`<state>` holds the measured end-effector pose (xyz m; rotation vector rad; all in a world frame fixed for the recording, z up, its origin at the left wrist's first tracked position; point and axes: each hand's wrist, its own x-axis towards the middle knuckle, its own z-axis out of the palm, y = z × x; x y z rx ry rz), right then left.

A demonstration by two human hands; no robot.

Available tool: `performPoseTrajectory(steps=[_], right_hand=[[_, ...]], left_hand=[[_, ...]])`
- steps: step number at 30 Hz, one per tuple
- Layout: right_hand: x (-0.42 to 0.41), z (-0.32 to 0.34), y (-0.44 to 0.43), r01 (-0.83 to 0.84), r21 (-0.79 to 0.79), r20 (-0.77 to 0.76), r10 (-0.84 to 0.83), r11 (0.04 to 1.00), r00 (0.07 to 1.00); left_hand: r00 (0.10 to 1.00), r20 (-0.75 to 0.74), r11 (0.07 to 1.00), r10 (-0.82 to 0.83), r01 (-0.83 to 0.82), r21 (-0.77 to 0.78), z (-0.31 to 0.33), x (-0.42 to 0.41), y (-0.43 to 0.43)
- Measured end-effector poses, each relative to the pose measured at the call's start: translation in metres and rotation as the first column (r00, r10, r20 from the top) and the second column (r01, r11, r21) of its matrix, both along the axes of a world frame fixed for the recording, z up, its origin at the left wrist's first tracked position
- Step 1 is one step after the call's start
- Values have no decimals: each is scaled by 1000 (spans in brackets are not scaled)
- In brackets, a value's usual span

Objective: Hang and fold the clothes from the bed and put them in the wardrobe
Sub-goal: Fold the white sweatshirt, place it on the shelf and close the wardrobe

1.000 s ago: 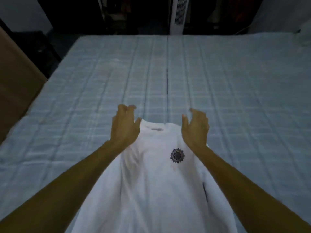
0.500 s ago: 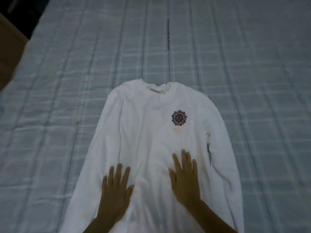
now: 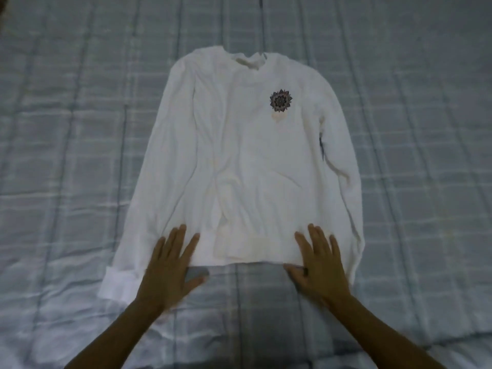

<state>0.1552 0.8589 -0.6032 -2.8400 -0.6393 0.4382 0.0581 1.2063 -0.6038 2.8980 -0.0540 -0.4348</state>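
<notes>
A white long-sleeved shirt lies flat, front up, on the bed, collar away from me and sleeves along its sides. A small dark mandala print marks its chest. My left hand rests palm down with spread fingers on the shirt's lower left hem, beside the folded left cuff. My right hand lies flat with spread fingers on the lower right hem, covering the end of the right sleeve. Neither hand grips anything.
The bed is covered by a pale blue-grey checked quilt that fills the whole view. Its near edge runs across the lower right. A dark corner shows at the top left.
Both hands have slid down the shirt from the shoulders to the bottom hem, flattening the cloth. The view has tilted downward, so the room behind the bed is out of sight.
</notes>
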Motion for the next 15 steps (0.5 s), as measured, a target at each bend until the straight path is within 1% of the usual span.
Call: performPoseTrajectory(steps=[2, 4, 6, 9, 12, 15], right_hand=[[-9, -2, -11, -6, 10, 0, 6, 1000, 1000], [-7, -3, -12, -11, -15, 3, 11, 1000, 1000], [-2, -4, -7, -21, -34, 33, 22, 999, 999], [4, -4, -8, 11, -36, 90, -7, 999, 996], [7, -6, -18, 9, -14, 186, -6, 1000, 983], [-1, 3, -34, -35, -9, 279, 36, 999, 960]], left_hand=[[999, 39, 1000, -4, 3, 21, -5, 5, 3], [998, 57, 998, -18, 15, 66, -7, 12, 3], [994, 95, 994, -46, 36, 99, -3, 16, 3], [979, 192, 990, -74, 48, 136, 2, 24, 6], [981, 169, 979, -92, 58, 196, 7, 30, 11], [979, 181, 977, -91, 53, 204, 19, 26, 23]])
